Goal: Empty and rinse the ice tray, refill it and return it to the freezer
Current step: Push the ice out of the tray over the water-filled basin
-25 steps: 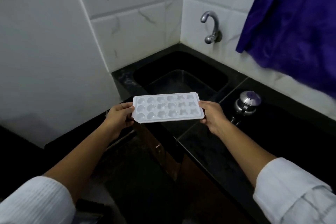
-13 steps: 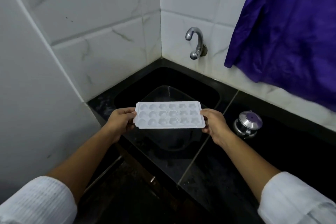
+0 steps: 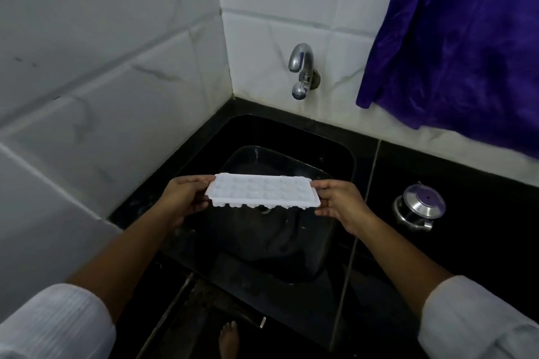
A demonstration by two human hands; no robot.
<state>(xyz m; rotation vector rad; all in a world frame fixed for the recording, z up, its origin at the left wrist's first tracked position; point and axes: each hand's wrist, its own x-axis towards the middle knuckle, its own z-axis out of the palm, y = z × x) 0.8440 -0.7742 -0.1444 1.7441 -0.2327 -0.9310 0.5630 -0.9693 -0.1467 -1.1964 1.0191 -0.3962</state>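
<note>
A white plastic ice tray [image 3: 261,191] with several small moulded cells hangs over the black sink [image 3: 344,160], tipped so its far edge is higher and the cell undersides show along the near edge. My left hand [image 3: 182,198] grips its left end and my right hand [image 3: 339,203] grips its right end. A chrome tap [image 3: 302,73] sticks out of the tiled wall above the sink's far side, with no water running.
A steel vessel with a purple-topped lid [image 3: 418,208] stands on the black counter [image 3: 466,242] right of the sink. A purple cloth [image 3: 460,38] hangs on the right wall. White tiled walls close in the left and back. A bare foot [image 3: 229,339] shows on the floor below.
I have stepped closer, so the tray is now fully above the sink basin. The tray has tilted from flat to angled, its near edge dropping.
</note>
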